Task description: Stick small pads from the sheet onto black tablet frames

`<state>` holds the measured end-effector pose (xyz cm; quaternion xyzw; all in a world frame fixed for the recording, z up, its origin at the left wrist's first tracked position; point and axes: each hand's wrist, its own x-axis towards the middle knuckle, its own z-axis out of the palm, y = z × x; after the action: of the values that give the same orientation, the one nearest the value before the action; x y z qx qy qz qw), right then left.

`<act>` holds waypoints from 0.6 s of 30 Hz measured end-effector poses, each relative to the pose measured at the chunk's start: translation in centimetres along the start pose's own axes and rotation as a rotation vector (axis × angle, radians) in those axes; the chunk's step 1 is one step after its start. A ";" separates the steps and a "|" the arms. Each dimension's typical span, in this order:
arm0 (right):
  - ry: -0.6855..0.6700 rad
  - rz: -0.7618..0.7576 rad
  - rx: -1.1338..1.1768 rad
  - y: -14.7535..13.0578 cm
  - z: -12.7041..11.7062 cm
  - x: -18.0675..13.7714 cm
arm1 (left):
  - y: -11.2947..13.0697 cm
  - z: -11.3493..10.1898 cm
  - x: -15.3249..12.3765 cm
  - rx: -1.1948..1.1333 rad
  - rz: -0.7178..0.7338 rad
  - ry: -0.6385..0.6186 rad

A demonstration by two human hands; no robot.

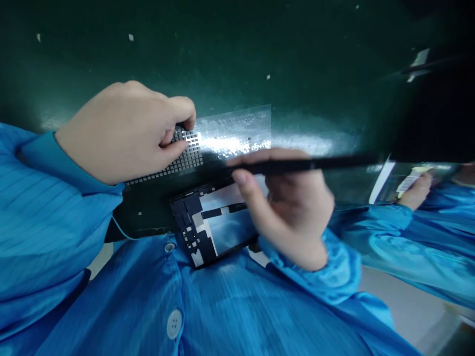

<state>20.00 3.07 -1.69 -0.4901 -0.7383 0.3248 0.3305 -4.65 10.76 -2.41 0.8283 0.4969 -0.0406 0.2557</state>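
My left hand (126,133) lies over a clear plastic sheet (237,131) that carries rows of small grey square pads (191,153). Its thumb and forefinger are bent together at the sheet, near the edge of the pads. In my right hand (293,207) is a slim black pen-like tool (341,162), blurred by motion and pointing left. Below the sheet, close to my body, an opened smartphone (226,225) lies tilted with its inner parts showing. My right fingers cover part of its upper right side.
On the dark green table (222,54) lie a few tiny white scraps (131,37). At the right, a co-worker's hand (417,190) holds a pale striped piece. A large dark shape (438,113) stands at the right edge.
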 end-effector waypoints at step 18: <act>-0.432 0.062 0.297 4.9 0.0 10.2 | -0.1 -0.1 0.1 0.011 0.000 0.007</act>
<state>19.47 14.21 -3.90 -0.3780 -0.7206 0.5366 0.2233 -4.72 10.95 -2.37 0.8298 0.4976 -0.0405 0.2494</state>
